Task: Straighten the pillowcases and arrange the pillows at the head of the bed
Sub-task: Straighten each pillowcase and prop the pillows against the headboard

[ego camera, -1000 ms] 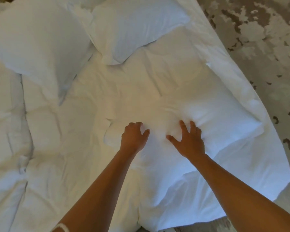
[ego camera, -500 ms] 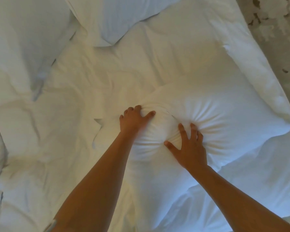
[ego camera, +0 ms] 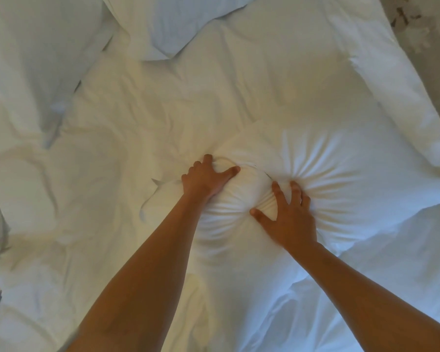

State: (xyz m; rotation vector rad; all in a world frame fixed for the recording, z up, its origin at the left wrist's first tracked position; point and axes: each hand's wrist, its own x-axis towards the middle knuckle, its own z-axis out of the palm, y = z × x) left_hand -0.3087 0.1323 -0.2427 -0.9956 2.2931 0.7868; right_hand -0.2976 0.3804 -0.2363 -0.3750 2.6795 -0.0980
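Observation:
A white pillow (ego camera: 353, 168) lies on the right side of the bed, its case bunched into radiating folds. My left hand (ego camera: 205, 180) grips a gathered bulge of the pillow at its left end, fingers curled over the far side, thumb on top. My right hand (ego camera: 288, 217) clutches the fabric just to the right of that bulge, fingers dug into the folds and thumb spread. Two more white pillows lie further up: one at the far left (ego camera: 33, 59), another at the top centre (ego camera: 173, 21).
A crumpled white duvet (ego camera: 99, 174) covers the bed. The bed's right edge (ego camera: 422, 115) runs diagonally at the upper right, with mottled grey floor (ego camera: 432, 52) beyond it.
Both hands have closed tighter on the pillow, gathering its case into deeper folds. The view has moved in closer and the pillow sits higher in the frame.

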